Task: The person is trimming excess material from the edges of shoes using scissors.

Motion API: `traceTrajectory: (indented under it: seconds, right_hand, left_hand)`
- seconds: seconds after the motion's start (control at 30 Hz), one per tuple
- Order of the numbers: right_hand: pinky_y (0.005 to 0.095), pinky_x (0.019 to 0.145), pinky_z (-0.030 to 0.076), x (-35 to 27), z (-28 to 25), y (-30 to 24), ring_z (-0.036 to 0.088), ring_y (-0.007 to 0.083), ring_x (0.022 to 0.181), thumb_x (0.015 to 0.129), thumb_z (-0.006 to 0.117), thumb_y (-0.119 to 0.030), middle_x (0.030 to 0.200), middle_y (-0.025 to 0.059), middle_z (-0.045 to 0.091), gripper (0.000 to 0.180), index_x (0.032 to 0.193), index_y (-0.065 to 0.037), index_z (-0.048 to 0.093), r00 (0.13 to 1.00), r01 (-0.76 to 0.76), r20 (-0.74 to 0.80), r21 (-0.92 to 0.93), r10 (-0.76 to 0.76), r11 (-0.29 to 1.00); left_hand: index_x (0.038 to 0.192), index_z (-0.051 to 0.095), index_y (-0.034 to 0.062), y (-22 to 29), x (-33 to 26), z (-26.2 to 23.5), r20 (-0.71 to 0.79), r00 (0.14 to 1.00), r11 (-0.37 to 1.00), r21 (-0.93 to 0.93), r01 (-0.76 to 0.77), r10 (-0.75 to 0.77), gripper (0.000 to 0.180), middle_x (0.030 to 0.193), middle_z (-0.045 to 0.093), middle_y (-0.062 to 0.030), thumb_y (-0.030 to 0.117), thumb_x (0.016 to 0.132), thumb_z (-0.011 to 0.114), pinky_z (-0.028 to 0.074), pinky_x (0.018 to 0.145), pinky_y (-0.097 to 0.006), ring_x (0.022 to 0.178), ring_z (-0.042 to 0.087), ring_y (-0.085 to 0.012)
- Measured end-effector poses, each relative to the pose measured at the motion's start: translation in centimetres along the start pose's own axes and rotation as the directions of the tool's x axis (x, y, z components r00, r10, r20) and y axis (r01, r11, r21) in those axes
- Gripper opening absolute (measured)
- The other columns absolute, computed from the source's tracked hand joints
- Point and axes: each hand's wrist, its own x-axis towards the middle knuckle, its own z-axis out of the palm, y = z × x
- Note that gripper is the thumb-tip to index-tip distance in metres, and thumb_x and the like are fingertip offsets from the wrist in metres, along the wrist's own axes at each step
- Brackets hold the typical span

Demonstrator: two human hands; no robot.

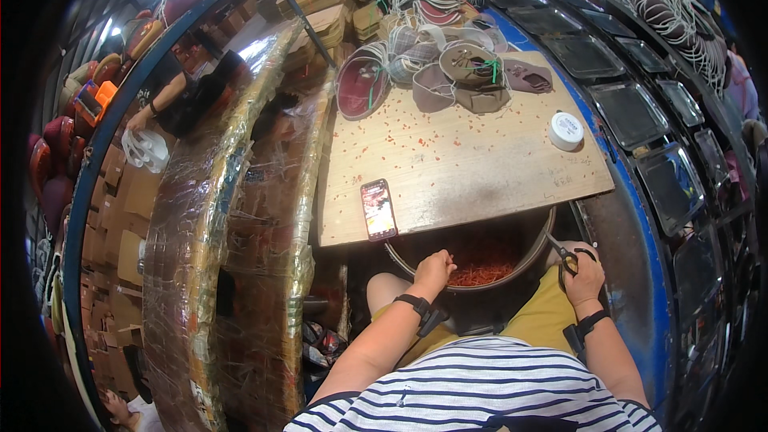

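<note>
My right hand grips a pair of scissors with black handles, its fingers through the loops and the blades pointing up toward the table edge. My left hand is closed above the near left side of a round bin; whatever its fingers hold, if anything, is hidden. Red scraps lie at the bottom of the bin, which stands between my knees, partly under the table. Just beyond my left hand, a phone with a lit screen lies at the near edge of the wooden tabletop.
Shoe uppers are heaped at the table's far end, and small red bits litter the top. A round white container stands at its right. Black trays line the right; plastic-wrapped boards flank the left. Another person's hand holds a plastic bag.
</note>
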Motion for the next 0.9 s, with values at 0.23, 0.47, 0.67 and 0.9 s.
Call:
traceTrajectory:
  seconds: [0.23, 0.47, 0.67, 0.9]
  right_hand:
    - [0.0448, 0.073, 0.047, 0.3, -0.3, -0.5, 0.061, 0.0357, 0.083, 0.067, 0.072, -0.012, 0.09, 0.0134, 0.063, 0.035, 0.099, -0.006, 0.057, 1.0, 0.008, -0.015, 0.003, -0.008, 1.0]
    - [0.0453, 0.073, 0.047, -0.1, 0.1, 0.1, 0.061, 0.0357, 0.083, 0.067, 0.072, -0.012, 0.091, 0.0133, 0.063, 0.036, 0.1, -0.006, 0.058, 1.0, 0.002, -0.001, 0.006, -0.002, 1.0]
    - [0.0452, 0.073, 0.047, 0.0, -0.1, -0.1, 0.061, 0.0357, 0.084, 0.068, 0.071, -0.013, 0.091, 0.0135, 0.063, 0.035, 0.1, -0.006, 0.058, 1.0, -0.006, 0.015, 0.004, 0.006, 1.0]
    - [0.0448, 0.073, 0.047, 0.2, -0.2, -0.3, 0.061, 0.0356, 0.083, 0.069, 0.071, -0.013, 0.09, 0.0133, 0.063, 0.034, 0.099, -0.006, 0.058, 1.0, 0.02, -0.008, 0.003, -0.02, 1.0]
  left_hand:
    - [0.08, 0.057, 0.0022, -0.4, 0.0, 0.1, -0.069, 0.995, 0.997, 0.006, -0.076, 0.076, 0.023, 0.086, 0.06, -0.0148, 0.001, 0.067, 0.076, 0.05, 0.073, -0.04, 0.083, 0.061, -0.0345]
    - [0.1, 0.062, 0.0026, 0.1, -0.1, -0.3, -0.056, 0.997, 0.998, -0.032, -0.059, 0.057, 0.037, 0.087, 0.059, -0.0131, -0.002, 0.066, 0.076, 0.05, 0.075, -0.039, 0.083, 0.06, -0.0312]
    - [0.113, 0.06, 0.0043, 0.5, -0.2, -0.7, -0.036, 0.997, 0.998, -0.019, -0.065, 0.065, 0.047, 0.092, 0.059, -0.014, -0.002, 0.069, 0.074, 0.05, 0.077, -0.04, 0.086, 0.06, -0.0325]
    - [0.111, 0.059, 0.0036, 0.6, -0.2, -0.7, -0.031, 1.0, 0.999, -0.052, -0.004, 0.002, 0.043, 0.097, 0.061, -0.0149, 0.001, 0.071, 0.075, 0.05, 0.079, -0.04, 0.09, 0.061, -0.0323]
